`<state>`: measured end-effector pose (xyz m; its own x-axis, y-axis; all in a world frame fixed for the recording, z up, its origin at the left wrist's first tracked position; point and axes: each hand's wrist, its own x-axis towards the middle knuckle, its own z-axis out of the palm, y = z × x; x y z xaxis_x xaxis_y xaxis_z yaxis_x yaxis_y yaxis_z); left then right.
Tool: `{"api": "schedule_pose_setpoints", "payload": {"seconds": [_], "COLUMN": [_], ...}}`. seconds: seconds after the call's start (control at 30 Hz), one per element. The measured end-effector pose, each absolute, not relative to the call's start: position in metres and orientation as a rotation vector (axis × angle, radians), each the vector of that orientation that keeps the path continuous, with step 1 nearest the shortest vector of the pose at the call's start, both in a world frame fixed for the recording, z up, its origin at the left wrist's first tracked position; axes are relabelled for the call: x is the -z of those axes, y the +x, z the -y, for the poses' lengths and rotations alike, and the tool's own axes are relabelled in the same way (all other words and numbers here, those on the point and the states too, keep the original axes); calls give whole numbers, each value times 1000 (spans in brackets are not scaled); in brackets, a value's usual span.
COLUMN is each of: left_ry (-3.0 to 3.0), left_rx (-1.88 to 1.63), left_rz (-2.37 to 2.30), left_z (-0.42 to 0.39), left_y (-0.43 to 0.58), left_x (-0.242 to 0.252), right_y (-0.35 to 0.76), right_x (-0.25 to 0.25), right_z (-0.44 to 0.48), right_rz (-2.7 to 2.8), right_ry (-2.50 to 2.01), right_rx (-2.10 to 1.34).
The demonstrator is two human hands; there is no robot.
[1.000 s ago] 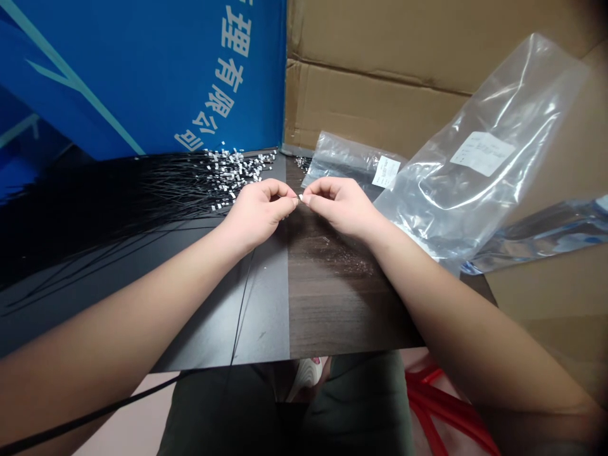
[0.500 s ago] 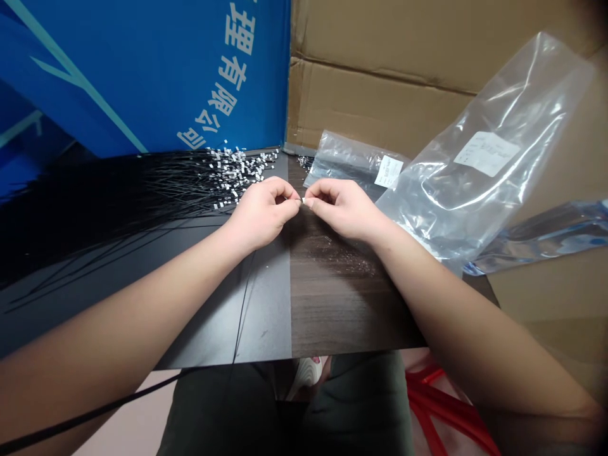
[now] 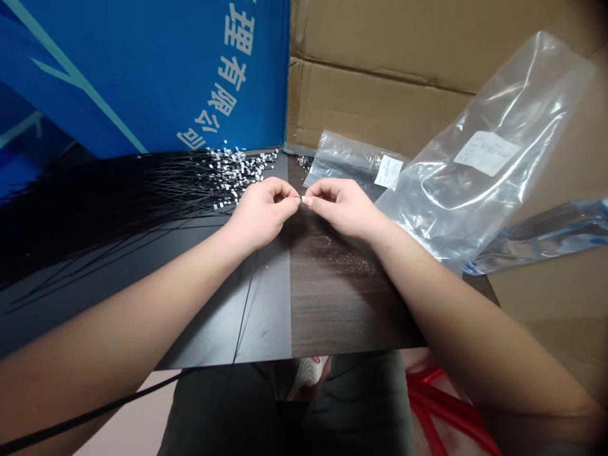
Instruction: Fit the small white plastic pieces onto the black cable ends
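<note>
Thumb and forefinger of my left hand (image 3: 260,212) are pinched on a thin black wire (image 3: 244,310), which trails down over the table edge and off to the lower left. Facing it, my right hand (image 3: 346,206) pinches a tiny white piece (image 3: 304,200) at the wire's tip. The fingertips of both hands almost meet; how the white piece joins the wire is hidden by them. Left of my hands lies a big heap of black wires (image 3: 118,183), many with small white ends (image 3: 237,170).
Tiny clear scraps (image 3: 351,261) are scattered on the dark wood-grain tabletop (image 3: 342,316). A small labelled bag (image 3: 351,152) and a larger clear plastic bag (image 3: 517,114) lie at the right, against cardboard (image 3: 380,95). A blue printed panel (image 3: 156,69) stands behind the heap.
Hardly anything differs. Both hands keep their pinch in the same place, and the hanging wire has shifted very slightly.
</note>
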<state>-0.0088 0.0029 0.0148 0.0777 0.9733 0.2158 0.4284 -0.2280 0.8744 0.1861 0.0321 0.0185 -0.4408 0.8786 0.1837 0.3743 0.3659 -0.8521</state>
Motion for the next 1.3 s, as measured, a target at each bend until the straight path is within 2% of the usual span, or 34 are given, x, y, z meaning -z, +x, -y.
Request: {"api": "schedule_pose_setpoints", "payload": {"seconds": [0.27,1.3], "left_ry": [1516,1544], "left_rx": [-1133,-1105], "left_rz": [-1291,-1306], "left_z": [-5,-8], "left_y": [-8,-11], "left_x": [-9,-11], "right_y": [185,187], "right_x": [-15,-15], "right_z": [-34,-34], "right_rz": [1967,1870], "right_ry": [-1109,-1068], "right_rx": [-960,-1058]}}
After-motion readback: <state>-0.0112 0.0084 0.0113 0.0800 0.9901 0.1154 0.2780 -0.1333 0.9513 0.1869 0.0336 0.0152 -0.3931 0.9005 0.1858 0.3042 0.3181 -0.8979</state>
